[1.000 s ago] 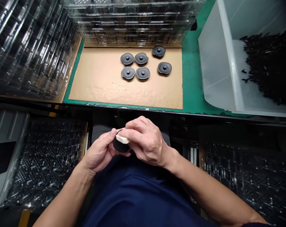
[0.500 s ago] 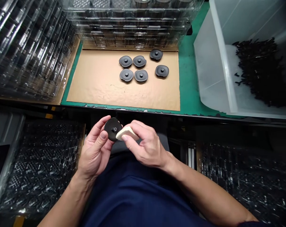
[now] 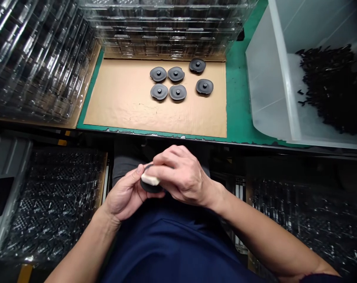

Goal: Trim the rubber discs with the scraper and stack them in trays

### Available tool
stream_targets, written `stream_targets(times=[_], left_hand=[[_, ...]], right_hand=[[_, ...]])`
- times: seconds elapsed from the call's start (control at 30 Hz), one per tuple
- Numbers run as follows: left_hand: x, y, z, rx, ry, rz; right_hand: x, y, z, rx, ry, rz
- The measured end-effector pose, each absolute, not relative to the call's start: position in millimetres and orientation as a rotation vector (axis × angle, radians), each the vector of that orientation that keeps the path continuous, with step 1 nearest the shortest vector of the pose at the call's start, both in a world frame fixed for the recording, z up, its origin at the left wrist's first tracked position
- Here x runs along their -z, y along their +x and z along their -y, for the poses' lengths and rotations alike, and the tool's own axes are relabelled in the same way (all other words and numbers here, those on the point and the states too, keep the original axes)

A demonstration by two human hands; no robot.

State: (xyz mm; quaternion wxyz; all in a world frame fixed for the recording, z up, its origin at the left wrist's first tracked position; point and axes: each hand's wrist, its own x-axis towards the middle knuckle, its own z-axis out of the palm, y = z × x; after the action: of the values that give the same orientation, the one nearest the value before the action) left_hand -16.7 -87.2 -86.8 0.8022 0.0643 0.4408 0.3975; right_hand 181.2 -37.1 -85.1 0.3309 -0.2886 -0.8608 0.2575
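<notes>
My left hand (image 3: 127, 192) holds a round black disc (image 3: 150, 188) by its edge, with the thumb on the near side and the fingers beneath. Pressed against that disc is a cream-coloured pad (image 3: 149, 179), gripped in my right hand (image 3: 181, 175). The pad and the right fingers hide most of the disc's face. Beyond the table edge, several similar black discs, such as this one (image 3: 177, 92), lie on a cardboard sheet (image 3: 116, 100), each with a small stud facing up.
Stacked clear plastic trays stand at the left (image 3: 43, 59) and back (image 3: 166, 29). On the right of the green table (image 3: 237, 98) is a translucent bin (image 3: 287, 86) holding small black parts (image 3: 334, 86). More clear trays (image 3: 54, 200) sit low at both sides.
Both hands have come lower, the left slightly to the right. The pad has moved from the disc's right edge onto its face, and the disc has turned so its stud is covered.
</notes>
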Motion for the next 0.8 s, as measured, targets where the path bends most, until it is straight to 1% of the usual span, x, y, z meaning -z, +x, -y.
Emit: stream_targets(times=[0.07,0.13,0.2,0.23,0.27,0.33,0.43,0.67,0.73,0.8], left_hand=[[84.4,-12.7,83.0,-1.027,0.211,-0.997],[82.2,-9.4,79.0,-1.157,0.327,-1.067],[80.6,-8.0,76.7,-1.216,0.428,-1.109],[79.9,-8.3,76.3,-1.239,0.458,-1.118],[79.3,-9.2,76.3,-1.256,0.473,-1.122],[78.5,-12.4,77.3,-1.241,0.460,-1.115],[80.1,-17.9,80.5,-1.071,0.378,-1.050],[88.5,-16.6,89.2,-0.787,0.150,-0.874],[87.4,-14.9,88.4,-0.841,0.138,-0.883],[86.0,-13.9,86.1,-0.998,0.176,-0.947]], right_hand=[[84.3,177.9,40.6,-0.813,-1.055,2.043],[81.9,173.3,45.2,-1.136,-1.292,1.784],[78.2,169.2,48.9,-1.442,-1.326,1.615],[76.4,167.8,49.8,-1.502,-1.306,1.591],[75.2,167.0,50.1,-1.479,-1.288,1.602],[74.9,167.6,49.0,-1.283,-1.272,1.687],[78.1,172.1,44.9,-0.984,-1.206,1.865],[78.9,182.9,35.5,-0.744,-0.668,2.292],[79.8,182.8,36.1,-0.695,-0.747,2.264],[81.0,180.2,39.3,-0.787,-1.010,2.091]])
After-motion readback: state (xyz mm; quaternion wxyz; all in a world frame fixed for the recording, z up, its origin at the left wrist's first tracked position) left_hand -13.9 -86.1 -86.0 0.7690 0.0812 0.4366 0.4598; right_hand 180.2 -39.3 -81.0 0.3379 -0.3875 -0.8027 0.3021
